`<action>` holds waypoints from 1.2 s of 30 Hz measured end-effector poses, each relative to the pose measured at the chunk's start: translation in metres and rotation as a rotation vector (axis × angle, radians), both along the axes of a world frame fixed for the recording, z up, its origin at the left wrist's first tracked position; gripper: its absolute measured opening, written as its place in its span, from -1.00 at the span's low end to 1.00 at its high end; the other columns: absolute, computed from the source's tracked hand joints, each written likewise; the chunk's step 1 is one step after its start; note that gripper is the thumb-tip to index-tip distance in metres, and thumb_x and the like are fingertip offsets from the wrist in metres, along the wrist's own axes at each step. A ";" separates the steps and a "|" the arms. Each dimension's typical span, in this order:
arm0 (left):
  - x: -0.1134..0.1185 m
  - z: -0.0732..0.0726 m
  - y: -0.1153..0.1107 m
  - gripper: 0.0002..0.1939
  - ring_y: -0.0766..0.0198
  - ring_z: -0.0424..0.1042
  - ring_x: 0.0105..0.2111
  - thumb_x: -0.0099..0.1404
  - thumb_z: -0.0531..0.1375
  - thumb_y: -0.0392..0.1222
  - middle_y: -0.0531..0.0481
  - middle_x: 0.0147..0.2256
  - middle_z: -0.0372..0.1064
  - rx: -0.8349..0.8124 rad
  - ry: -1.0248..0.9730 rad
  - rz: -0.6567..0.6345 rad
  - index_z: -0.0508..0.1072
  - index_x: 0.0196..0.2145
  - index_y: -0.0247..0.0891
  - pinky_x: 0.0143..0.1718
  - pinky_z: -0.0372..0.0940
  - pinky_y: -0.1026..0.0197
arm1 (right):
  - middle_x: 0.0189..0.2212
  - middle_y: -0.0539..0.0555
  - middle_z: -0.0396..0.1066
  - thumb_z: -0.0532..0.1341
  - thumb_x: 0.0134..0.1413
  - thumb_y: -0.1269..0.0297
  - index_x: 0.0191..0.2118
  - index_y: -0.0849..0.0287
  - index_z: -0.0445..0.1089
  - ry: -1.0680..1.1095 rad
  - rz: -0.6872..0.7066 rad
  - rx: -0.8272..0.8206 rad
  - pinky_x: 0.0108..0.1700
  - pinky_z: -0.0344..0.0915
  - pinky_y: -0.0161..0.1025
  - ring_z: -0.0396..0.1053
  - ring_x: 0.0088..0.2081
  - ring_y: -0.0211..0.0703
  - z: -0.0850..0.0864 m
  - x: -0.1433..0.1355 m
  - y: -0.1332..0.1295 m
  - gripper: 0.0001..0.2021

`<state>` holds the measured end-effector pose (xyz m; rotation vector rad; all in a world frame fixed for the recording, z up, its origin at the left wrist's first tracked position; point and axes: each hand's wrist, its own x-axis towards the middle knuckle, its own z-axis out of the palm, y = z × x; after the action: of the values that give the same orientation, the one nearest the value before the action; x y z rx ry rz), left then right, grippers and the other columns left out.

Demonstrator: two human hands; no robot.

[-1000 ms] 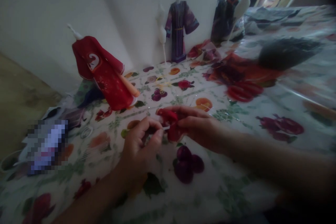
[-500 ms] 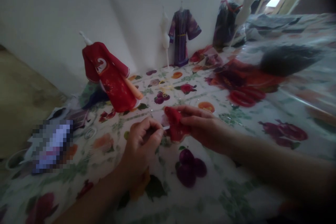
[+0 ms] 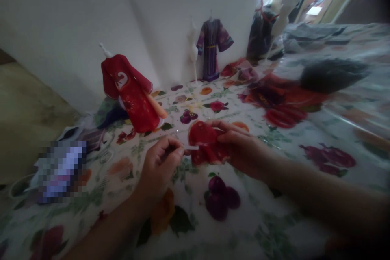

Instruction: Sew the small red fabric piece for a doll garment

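Note:
Between my hands, above the fruit-print tablecloth (image 3: 213,231), is a small piece of red fabric (image 3: 204,143) with a pale trim along its edge. My right hand (image 3: 236,142) holds it from the right, fingers along its upper side. A thin white strip (image 3: 191,147) is pinched in my left hand (image 3: 166,158) and points right, its tip over the red fabric. Whether the tip touches the fabric I cannot tell. Behind them, a miniature mannequin wears a long red dress (image 3: 134,93) with a white motif, leaning to one side.
A purple robe (image 3: 211,48) on a stand and a bare white mannequin (image 3: 193,48) stand by the wall. Red-handled scissors (image 3: 284,117) and orange-red cloth (image 3: 274,89) lie at right, near a dark bundle in plastic (image 3: 335,74). A blurred-out bluish packet (image 3: 62,172) lies left.
The red fabric has spread wider and turned to show more of its face. The white strip now shows more of its length, over the fabric. The view has shifted slightly.

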<state>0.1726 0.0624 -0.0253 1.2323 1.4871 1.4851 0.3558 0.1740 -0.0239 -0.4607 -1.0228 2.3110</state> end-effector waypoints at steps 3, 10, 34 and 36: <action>-0.003 0.001 0.001 -0.89 0.25 0.39 -0.22 0.34 0.17 -0.28 0.06 -0.36 0.32 0.019 -0.024 -0.013 0.41 -0.37 -0.19 -0.14 0.29 0.18 | -0.35 0.01 0.46 0.22 -0.04 0.46 -0.10 0.12 0.40 0.023 0.040 -0.011 -0.37 0.36 -0.34 0.39 -0.41 -0.26 -0.002 0.000 0.003 -0.68; -0.010 0.000 0.004 -0.92 0.24 0.40 -0.27 0.30 0.20 -0.24 0.06 -0.37 0.37 0.024 -0.040 0.002 0.43 -0.38 -0.18 -0.18 0.28 0.17 | -0.41 0.00 0.43 0.19 -0.06 0.47 -0.11 0.16 0.40 0.044 0.061 -0.067 -0.43 0.33 -0.33 0.34 -0.49 -0.27 -0.007 0.002 0.011 -0.68; -0.016 0.014 0.012 -0.88 0.34 0.43 -0.31 0.14 0.25 -0.26 0.01 -0.09 0.51 -0.034 -0.342 0.141 0.37 -0.51 -0.26 -0.28 0.30 0.26 | -0.37 -0.03 0.45 0.19 -0.01 0.48 -0.20 0.11 0.42 0.150 0.119 -0.105 -0.38 0.41 -0.40 0.41 -0.41 -0.30 0.001 0.008 0.011 -0.76; -0.016 0.019 0.012 -0.88 0.27 0.47 -0.22 0.10 0.26 -0.26 -0.02 -0.11 0.53 -0.026 -0.469 0.113 0.36 -0.51 -0.25 -0.23 0.34 0.24 | -0.36 -0.03 0.46 0.20 -0.03 0.47 -0.19 0.10 0.42 0.136 0.121 -0.110 -0.36 0.43 -0.39 0.41 -0.42 -0.30 0.001 0.008 0.011 -0.75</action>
<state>0.1562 0.0741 -0.0068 0.7237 1.2650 1.6807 0.3636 0.1855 -0.0225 -0.2859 -0.8831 2.4776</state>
